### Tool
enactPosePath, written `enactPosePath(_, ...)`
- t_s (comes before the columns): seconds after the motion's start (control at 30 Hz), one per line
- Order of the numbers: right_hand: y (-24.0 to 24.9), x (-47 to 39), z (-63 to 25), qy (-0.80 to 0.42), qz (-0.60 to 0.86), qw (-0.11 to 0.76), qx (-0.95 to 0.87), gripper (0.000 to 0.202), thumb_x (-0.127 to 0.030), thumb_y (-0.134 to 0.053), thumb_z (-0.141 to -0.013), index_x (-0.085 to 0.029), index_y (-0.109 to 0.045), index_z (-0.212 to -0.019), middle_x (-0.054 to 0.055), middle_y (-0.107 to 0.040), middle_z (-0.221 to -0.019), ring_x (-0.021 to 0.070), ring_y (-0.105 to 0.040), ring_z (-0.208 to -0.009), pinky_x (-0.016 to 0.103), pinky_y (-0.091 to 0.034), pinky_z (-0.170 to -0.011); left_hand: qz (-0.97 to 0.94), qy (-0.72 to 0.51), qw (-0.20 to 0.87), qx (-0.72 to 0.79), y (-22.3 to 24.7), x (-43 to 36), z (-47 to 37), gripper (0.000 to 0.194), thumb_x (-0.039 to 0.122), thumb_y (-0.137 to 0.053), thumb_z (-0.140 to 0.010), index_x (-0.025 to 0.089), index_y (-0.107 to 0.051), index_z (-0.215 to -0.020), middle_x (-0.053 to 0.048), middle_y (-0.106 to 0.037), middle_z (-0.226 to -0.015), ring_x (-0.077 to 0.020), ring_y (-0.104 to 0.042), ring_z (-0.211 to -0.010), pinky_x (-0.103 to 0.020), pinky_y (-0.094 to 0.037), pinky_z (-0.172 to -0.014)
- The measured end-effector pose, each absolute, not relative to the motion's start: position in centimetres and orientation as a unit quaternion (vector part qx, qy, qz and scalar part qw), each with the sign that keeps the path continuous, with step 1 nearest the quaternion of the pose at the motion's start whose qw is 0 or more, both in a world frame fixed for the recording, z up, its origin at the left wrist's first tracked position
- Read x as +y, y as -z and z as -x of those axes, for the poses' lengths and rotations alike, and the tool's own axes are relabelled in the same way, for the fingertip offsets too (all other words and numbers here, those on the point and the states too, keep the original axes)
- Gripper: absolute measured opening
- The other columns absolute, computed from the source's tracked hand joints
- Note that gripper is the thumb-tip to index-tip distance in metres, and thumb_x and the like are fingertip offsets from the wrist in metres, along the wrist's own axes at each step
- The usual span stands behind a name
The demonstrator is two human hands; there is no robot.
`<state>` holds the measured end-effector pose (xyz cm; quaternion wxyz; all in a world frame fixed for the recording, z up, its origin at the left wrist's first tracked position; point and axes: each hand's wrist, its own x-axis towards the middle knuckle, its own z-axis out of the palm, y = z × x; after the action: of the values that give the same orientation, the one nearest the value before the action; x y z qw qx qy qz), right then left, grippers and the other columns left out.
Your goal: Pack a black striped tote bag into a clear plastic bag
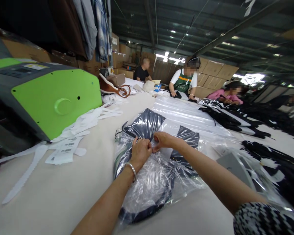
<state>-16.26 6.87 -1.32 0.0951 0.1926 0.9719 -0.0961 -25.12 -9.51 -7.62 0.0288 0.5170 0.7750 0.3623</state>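
A clear plastic bag lies on the pale table in front of me, wrinkled and shiny. Inside it show dark, folded-looking pieces and a dark curved band near its lower edge; what kind of article this is I cannot tell. My left hand, with a bangle on the wrist, is closed on the plastic near the bag's middle. Touching it from the right, my right hand pinches the same plastic with bent fingers. The fingertips of both hands meet there, and the exact spot they grip is partly hidden.
On the left stands a green and grey machine, with white paper strips and labels beside it. Clear plastic sheets lie beyond the bag. Black articles cover the right side. Several people work across the table.
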Motion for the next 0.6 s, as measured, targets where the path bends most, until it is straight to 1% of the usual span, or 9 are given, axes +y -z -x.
enactPosePath(0.03,1.4,7.4,15.4,0.116,-0.217,0.068,0.967,0.068,-0.051,-0.091,-0.057,-0.018,-0.067,-0.111,0.01,-0.068,-0.109,0.0268,-0.066,-0.095,0.031,-0.049,-0.078,-0.518,-0.363,0.029,0.774,7.5,-9.6,25.1,0.01,0.014,-0.068,-0.079,0.022,-0.063,-0.076,-0.003,-0.071,-0.085,-0.0218,-0.063,-0.092,-0.049,-0.021,-0.118)
enactPosePath(0.1,1.6,8.0,13.7,0.138,-0.282,-0.019,0.949,0.076,-0.05,-0.089,-0.062,-0.018,-0.063,-0.126,0.014,-0.062,-0.127,0.0307,-0.063,-0.109,0.037,-0.05,-0.091,-0.519,-0.365,0.03,0.772,7.4,-9.7,25.1,0.011,0.012,-0.068,-0.079,0.022,-0.063,-0.076,-0.003,-0.071,-0.085,-0.021,-0.063,-0.092,-0.048,-0.02,-0.119)
enactPosePath(0.17,2.3,7.7,12.1,0.146,-0.313,-0.123,0.93,0.087,-0.051,-0.085,-0.067,-0.017,-0.053,-0.14,0.017,-0.053,-0.142,0.034,-0.054,-0.127,0.043,-0.044,-0.106,-0.52,-0.365,0.032,0.771,7.2,-9.8,25.0,0.011,0.012,-0.068,-0.078,0.022,-0.063,-0.077,-0.002,-0.071,-0.086,-0.0207,-0.063,-0.093,-0.049,-0.02,-0.12)
enactPosePath(0.23,3.5,6.5,11.3,0.156,-0.297,-0.184,0.924,0.094,-0.053,-0.083,-0.07,-0.017,-0.044,-0.148,0.018,-0.045,-0.151,0.034,-0.044,-0.139,0.046,-0.035,-0.116,-0.52,-0.363,0.033,0.772,7.1,-9.9,25.0,0.011,0.013,-0.068,-0.078,0.022,-0.063,-0.078,-0.002,-0.071,-0.087,-0.0208,-0.063,-0.093,-0.049,-0.021,-0.12)
enactPosePath(0.3,4.9,5.1,11.3,0.164,-0.296,-0.176,0.924,0.099,-0.05,-0.083,-0.068,-0.015,-0.04,-0.15,0.019,-0.039,-0.156,0.035,-0.035,-0.146,0.049,-0.028,-0.121,-0.519,-0.358,0.034,0.775,7.0,-9.9,25.0,0.011,0.014,-0.068,-0.079,0.022,-0.062,-0.077,-0.002,-0.072,-0.087,-0.0214,-0.063,-0.093,-0.05,-0.022,-0.12)
enactPosePath(0.4,6.2,3.3,12.1,0.193,-0.349,-0.117,0.909,0.103,-0.045,-0.083,-0.067,-0.011,-0.036,-0.153,0.023,-0.031,-0.161,0.0386,-0.025,-0.15,0.054,-0.022,-0.122,-0.52,-0.348,0.038,0.779,6.8,-9.9,25.1,0.012,0.015,-0.065,-0.081,0.024,-0.061,-0.076,-0.002,-0.072,-0.088,-0.0224,-0.064,-0.094,-0.05,-0.023,-0.119)
enactPosePath(0.43,6.1,2.9,12.3,0.202,-0.369,-0.117,0.9,0.102,-0.042,-0.082,-0.068,-0.01,-0.034,-0.153,0.023,-0.029,-0.161,0.0387,-0.024,-0.151,0.054,-0.021,-0.123,-0.521,-0.345,0.04,0.78,6.8,-9.8,25.1,0.012,0.015,-0.064,-0.082,0.025,-0.061,-0.076,-0.001,-0.072,-0.089,-0.0226,-0.065,-0.094,-0.05,-0.023,-0.119)
enactPosePath(0.5,5.2,2.4,11.8,0.223,-0.396,-0.168,0.875,0.093,-0.033,-0.076,-0.074,-0.009,-0.035,-0.153,0.021,-0.031,-0.161,0.0362,-0.026,-0.151,0.05,-0.021,-0.123,-0.526,-0.342,0.046,0.777,6.7,-9.8,25.2,0.01,0.017,-0.064,-0.082,0.025,-0.062,-0.076,0.0,-0.072,-0.09,-0.0228,-0.065,-0.095,-0.052,-0.022,-0.12)
enactPosePath(0.6,2.5,2.2,8.1,0.242,-0.412,-0.264,0.838,0.068,-0.03,-0.065,-0.084,-0.018,-0.045,-0.147,0.01,-0.045,-0.156,0.03,-0.04,-0.145,0.04,-0.03,-0.121,-0.528,-0.342,0.058,0.775,6.6,-9.8,25.3,0.006,0.02,-0.063,-0.082,0.024,-0.063,-0.077,-0.001,-0.073,-0.091,-0.0242,-0.066,-0.095,-0.054,-0.022,-0.119)
